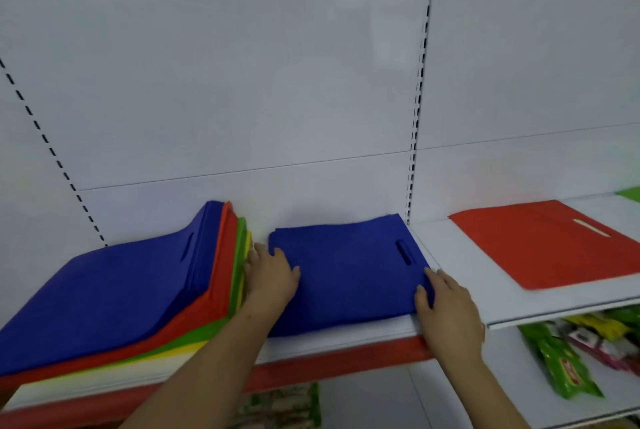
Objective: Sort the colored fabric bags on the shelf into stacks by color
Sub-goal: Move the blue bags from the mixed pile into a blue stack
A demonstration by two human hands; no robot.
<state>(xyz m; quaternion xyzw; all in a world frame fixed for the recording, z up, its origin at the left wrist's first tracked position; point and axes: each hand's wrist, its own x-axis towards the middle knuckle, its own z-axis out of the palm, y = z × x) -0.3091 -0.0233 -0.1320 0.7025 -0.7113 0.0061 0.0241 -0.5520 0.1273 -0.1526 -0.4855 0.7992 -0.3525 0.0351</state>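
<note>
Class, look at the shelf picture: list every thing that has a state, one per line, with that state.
mixed pile: unsorted; blue on top, then red, green, yellow, white; far edge curled up the back wall.
blue stack: flat, handle slot to the right.
red bag: flat, alone on the right shelf.
left hand: open, resting on the blue stack's left edge.
right hand: open, fingers at its right edge.

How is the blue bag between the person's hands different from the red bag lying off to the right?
The blue bag lies on the left shelf section, next to the mixed pile; the red bag lies alone on the right section. Both hands touch the blue bag, the left hand on its left edge and the right hand at its right corner; nothing touches the red one. Both lie flat and have a slot handle.
</note>
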